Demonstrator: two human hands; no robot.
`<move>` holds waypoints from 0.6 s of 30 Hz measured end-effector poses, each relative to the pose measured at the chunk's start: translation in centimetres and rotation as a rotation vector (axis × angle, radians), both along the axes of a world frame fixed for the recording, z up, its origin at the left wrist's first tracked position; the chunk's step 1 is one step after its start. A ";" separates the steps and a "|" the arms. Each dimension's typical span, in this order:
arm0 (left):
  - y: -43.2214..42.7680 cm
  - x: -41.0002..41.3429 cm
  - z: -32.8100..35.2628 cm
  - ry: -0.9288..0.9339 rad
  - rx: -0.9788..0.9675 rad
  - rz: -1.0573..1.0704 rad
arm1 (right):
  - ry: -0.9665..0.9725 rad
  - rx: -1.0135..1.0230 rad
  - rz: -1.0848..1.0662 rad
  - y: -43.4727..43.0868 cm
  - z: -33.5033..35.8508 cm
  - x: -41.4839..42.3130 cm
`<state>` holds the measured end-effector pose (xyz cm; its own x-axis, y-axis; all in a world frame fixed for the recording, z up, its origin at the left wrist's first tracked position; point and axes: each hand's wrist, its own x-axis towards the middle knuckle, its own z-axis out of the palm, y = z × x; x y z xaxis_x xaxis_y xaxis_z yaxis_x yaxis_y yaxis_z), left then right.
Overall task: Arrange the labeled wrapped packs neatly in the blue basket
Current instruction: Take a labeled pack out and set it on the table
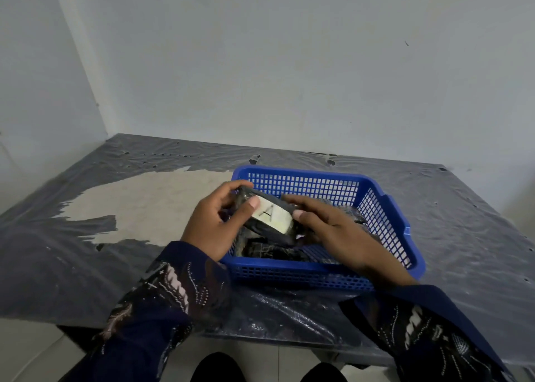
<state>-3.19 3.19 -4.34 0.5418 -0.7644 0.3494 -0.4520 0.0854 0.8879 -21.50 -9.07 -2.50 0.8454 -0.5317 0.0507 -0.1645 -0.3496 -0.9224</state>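
Note:
A blue mesh basket [385,208] stands on the table in front of me. Both hands hold one dark wrapped pack [267,219] over the basket's left part; its white label shows a handwritten letter A. My left hand [215,222] grips the pack's left end with the thumb on the label. My right hand [335,231] grips its right end. More dark wrapped packs [269,250] lie in the basket beneath, partly hidden by my hands.
The table [86,237] is covered with torn grey plastic sheeting, with a bare pale patch [150,202] to the left of the basket. White walls close the back and left. The table's front edge is near my sleeves.

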 end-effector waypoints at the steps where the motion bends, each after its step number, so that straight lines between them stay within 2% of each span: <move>1: 0.4 0.9 0.2 0.049 -0.028 0.042 | -0.012 -0.086 -0.021 0.4 -0.3 0.3; 5: 2.0 5.8 -0.3 0.084 -0.038 0.386 | 0.078 -0.533 -0.037 2.8 -2.5 1.4; 9: 1.9 9.6 -3.9 0.094 0.208 0.580 | 0.268 -0.876 -0.081 4.9 -4.5 2.5; 11: 1.8 10.7 -6.1 0.059 0.390 0.620 | 0.292 -0.953 -0.158 5.4 -4.9 2.7; 13: 1.9 11.3 -7.6 -0.059 0.578 0.672 | 0.293 -0.986 -0.199 5.6 -5.2 2.6; 16: 2.3 12.1 -8.8 -0.273 0.668 0.765 | 0.273 -1.004 -0.234 5.6 -5.8 2.6; 18: 2.4 12.8 -9.6 -0.352 0.705 0.804 | 0.256 -1.029 -0.246 5.5 -6.1 2.7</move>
<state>9.58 5.61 -13.94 0.9227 -0.3247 0.2080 -0.3845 -0.8143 0.4347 -18.76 -3.61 -8.56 0.7706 -0.4912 0.4061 -0.4812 -0.8662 -0.1347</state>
